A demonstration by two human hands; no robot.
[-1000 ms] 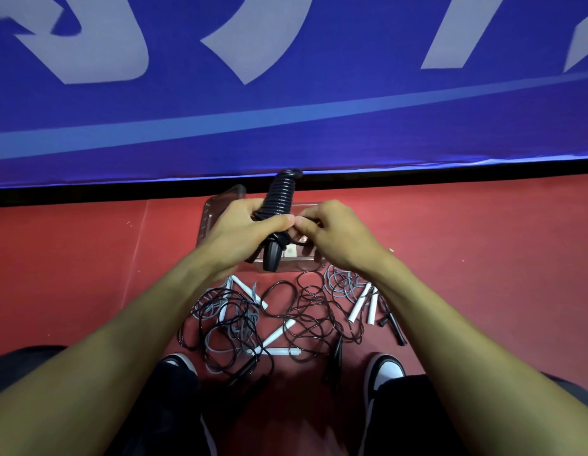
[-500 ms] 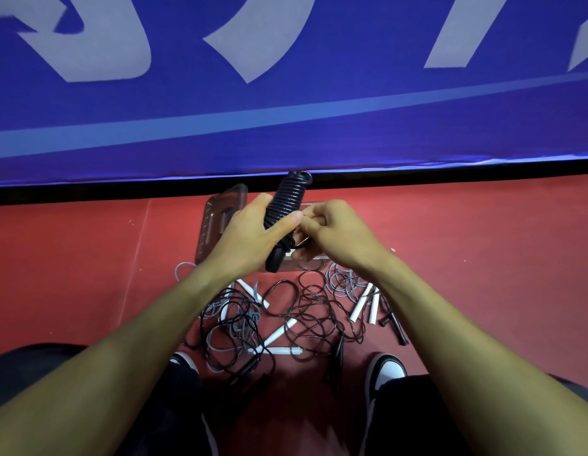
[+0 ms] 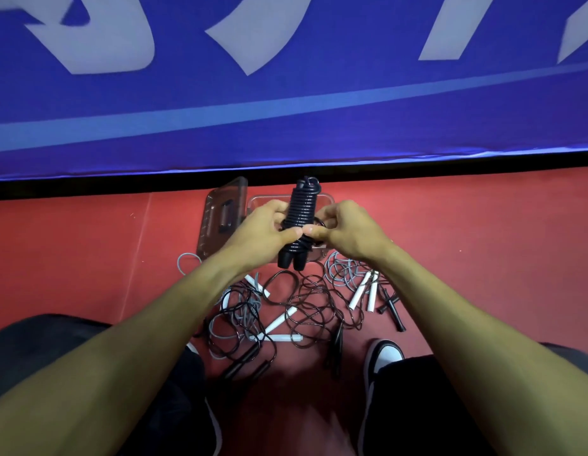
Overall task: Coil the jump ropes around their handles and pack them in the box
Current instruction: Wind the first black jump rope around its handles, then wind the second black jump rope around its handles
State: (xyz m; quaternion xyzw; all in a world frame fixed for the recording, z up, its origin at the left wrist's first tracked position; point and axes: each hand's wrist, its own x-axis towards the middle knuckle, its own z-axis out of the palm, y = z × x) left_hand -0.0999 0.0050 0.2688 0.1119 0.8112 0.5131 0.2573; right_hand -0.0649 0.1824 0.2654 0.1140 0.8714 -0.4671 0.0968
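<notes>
A black jump rope (image 3: 300, 212) is wound tightly round its two paired handles, held nearly upright above the floor. My left hand (image 3: 264, 232) grips the bundle from the left, thumb across its lower part. My right hand (image 3: 343, 230) pinches the rope at the bundle's right side, thumb tip meeting my left thumb. Behind the bundle stands a clear plastic box (image 3: 325, 200), mostly hidden by my hands. Its lid (image 3: 221, 218) lies to the left of it.
A tangle of black and grey ropes (image 3: 305, 301) with white handles (image 3: 363, 291) and black handles (image 3: 393, 307) covers the red floor between my shoes (image 3: 383, 353). A blue banner wall (image 3: 286, 93) rises just beyond the box.
The wound bundle has swung from a rightward lean to nearly upright and shifted slightly right. Both hands moved with it; my right hand now pinches beside my left thumb.
</notes>
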